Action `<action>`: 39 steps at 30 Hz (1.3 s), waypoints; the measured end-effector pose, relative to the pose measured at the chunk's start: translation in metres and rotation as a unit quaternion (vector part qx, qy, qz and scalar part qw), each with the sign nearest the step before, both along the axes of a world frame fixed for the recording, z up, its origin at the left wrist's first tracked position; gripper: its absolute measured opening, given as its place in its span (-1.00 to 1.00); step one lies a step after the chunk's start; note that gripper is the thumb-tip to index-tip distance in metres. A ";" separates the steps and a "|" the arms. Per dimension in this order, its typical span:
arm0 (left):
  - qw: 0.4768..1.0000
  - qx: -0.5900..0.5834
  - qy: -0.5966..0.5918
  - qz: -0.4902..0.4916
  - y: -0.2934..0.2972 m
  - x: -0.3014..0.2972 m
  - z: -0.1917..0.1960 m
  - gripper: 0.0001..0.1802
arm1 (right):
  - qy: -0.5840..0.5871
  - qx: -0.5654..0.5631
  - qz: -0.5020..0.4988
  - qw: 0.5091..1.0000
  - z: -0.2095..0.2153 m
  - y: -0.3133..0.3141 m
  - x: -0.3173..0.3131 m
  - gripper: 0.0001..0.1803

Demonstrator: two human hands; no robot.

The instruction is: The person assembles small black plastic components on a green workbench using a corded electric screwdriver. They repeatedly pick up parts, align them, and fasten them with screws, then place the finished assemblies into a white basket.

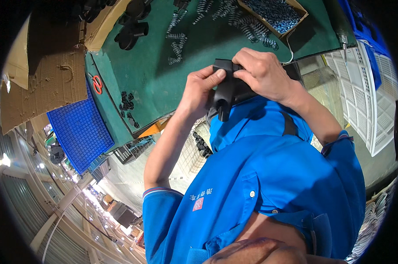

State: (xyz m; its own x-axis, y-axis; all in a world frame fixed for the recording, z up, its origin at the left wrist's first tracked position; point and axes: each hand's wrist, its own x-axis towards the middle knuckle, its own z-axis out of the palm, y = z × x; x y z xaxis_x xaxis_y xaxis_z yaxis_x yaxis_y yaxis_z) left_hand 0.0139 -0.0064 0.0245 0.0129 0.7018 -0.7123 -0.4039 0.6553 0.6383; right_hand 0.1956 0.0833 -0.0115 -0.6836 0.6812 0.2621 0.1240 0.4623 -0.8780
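Note:
Just over the near edge of the green table, a black moulded plastic part (224, 86) is held up in front of me. My left hand (204, 83) grips its left side, thumb pressed on the upper face. Above and to the right, my right hand (262, 72) has its fingers bent in a pinch at the part's upper right side. Whether a smaller piece sits between those fingertips is hidden. Several loose metal springs (178, 46) lie on the table beyond my hands, with more of them near the box.
An open cardboard box (276, 17) full of springs stands at the far right. Black round parts (131, 35) and small black pieces (127, 102) lie leftward, near red-handled scissors (96, 84). A blue plastic basket (81, 130) and cardboard (45, 83) flank the left; white crates (361, 97) stand right.

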 end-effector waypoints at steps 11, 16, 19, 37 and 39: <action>0.630 0.320 0.650 -0.279 0.040 -0.007 -0.031 -0.55 | -0.068 0.126 -0.084 0.986 -0.048 0.014 -0.016 -0.79; 0.573 0.320 0.699 -0.285 0.039 0.003 -0.042 -0.52 | -0.133 0.130 -0.066 0.980 -0.054 0.014 -0.011 -0.77; 0.557 0.299 0.702 -0.328 0.042 0.008 -0.038 -0.60 | -0.145 0.139 -0.023 0.979 -0.041 0.021 -0.002 -0.77; 0.564 0.341 0.704 -0.265 0.044 0.005 -0.050 -0.60 | -0.343 -0.048 -0.282 0.895 -0.023 0.193 0.181 -0.34; 0.558 0.345 0.711 -0.254 0.042 0.006 -0.053 -0.63 | -0.039 -0.240 -0.299 0.923 -0.005 0.160 0.167 -0.50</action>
